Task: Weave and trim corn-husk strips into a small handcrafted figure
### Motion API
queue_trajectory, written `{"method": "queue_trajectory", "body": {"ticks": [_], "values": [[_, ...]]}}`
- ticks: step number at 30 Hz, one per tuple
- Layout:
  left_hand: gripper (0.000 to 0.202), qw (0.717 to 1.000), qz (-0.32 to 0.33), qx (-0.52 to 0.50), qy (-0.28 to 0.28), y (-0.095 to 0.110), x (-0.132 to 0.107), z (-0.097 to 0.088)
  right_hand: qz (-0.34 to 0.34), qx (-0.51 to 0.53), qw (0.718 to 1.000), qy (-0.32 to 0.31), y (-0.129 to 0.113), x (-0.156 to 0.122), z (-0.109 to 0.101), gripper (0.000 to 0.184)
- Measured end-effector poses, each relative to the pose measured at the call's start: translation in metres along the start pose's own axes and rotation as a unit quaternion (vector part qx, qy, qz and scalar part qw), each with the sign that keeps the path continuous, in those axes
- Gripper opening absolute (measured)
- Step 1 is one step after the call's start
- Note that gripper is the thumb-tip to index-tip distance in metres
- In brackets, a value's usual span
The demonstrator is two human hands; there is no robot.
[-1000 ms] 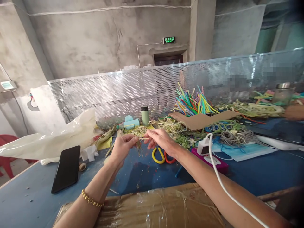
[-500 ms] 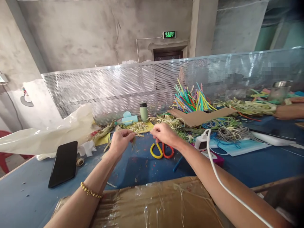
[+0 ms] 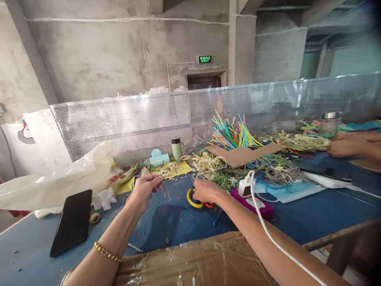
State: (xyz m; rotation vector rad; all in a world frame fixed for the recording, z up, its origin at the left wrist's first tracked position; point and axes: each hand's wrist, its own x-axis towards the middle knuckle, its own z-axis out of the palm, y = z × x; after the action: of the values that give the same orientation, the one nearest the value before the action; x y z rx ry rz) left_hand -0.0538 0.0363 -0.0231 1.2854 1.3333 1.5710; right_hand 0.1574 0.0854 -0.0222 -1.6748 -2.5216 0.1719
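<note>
My left hand (image 3: 144,191) is closed in a pinch on a small bunch of thin, dry greenish strands (image 3: 165,190) that hang below the fingertips. To the right, my right hand (image 3: 208,190) is over a pair of scissors (image 3: 193,201) on the blue table. Its curled fingers close on the scissors near the pivot. One yellow loop shows fully; the red loop is partly covered by the hand, and a bit of blade pokes out beyond the fingers. Behind both hands, pale plant scraps (image 3: 171,170) lie on yellow paper.
A black phone (image 3: 72,222) and a plastic bag (image 3: 89,174) are on the left. A green flask (image 3: 176,149), coloured stems (image 3: 233,133) and cardboard (image 3: 242,155) stand behind. A white cable (image 3: 266,222) crosses my right forearm. Another person's hands (image 3: 347,146) work at far right.
My right hand has come down onto the scissors, covering part of the red loop. The left hand keeps its pinch on the strands. The view has tilted up and shifted slightly right.
</note>
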Motion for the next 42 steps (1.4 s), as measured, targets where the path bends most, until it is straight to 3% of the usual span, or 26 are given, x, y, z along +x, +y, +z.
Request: {"method": "queue_trajectory", "body": {"ticks": [4,8,10,14,16,18,20,23,26,29,32,42], "values": [[0.035,1.0,-0.008,-0.01,0.003,-0.001,0.002,0.0,0.045,0.105,0.993,-0.006,0.011,0.007,-0.001,0.023],[0.033,1.0,-0.018,-0.008,0.015,0.001,0.003,0.0,0.086,0.236,0.968,0.022,0.02,0.015,-0.007,0.02],[0.033,1.0,-0.019,-0.002,0.023,0.002,0.005,0.0,0.085,0.351,0.931,0.047,0.023,0.016,-0.013,0.017],[0.033,0.999,-0.021,-0.004,0.031,0.0,0.01,0.0,0.016,0.572,0.818,0.053,0.026,0.012,-0.022,0.03],[0.034,0.999,-0.019,-0.006,0.028,-0.002,0.014,0.001,-0.008,0.615,0.788,0.027,0.023,0.009,-0.023,0.039],[0.035,0.999,-0.023,-0.01,0.026,-0.005,0.018,0.001,-0.025,0.628,0.778,-0.011,0.019,0.006,-0.022,0.043],[0.037,0.999,-0.033,-0.016,0.032,-0.007,0.021,-0.001,-0.045,0.618,0.783,-0.047,0.014,0.003,-0.021,0.045],[0.036,0.997,-0.044,-0.033,0.047,-0.009,0.024,-0.006,-0.084,0.551,0.828,-0.065,0.008,-0.001,-0.017,0.046],[0.035,0.996,-0.035,-0.061,0.055,-0.008,0.025,-0.009,-0.101,0.467,0.877,-0.058,0.005,-0.001,-0.011,0.049],[0.037,0.994,-0.007,-0.094,0.063,-0.005,0.023,-0.007,-0.097,0.413,0.904,-0.04,0.001,0.001,-0.004,0.051],[0.038,0.993,0.002,-0.107,0.058,-0.002,0.021,-0.003,-0.109,0.399,0.91,-0.029,-0.003,0.002,0.0,0.049],[0.036,0.997,0.0,-0.081,0.016,-0.006,0.017,0.003,-0.113,0.441,0.89,0.005,-0.004,0.012,0.01,0.053]]}}
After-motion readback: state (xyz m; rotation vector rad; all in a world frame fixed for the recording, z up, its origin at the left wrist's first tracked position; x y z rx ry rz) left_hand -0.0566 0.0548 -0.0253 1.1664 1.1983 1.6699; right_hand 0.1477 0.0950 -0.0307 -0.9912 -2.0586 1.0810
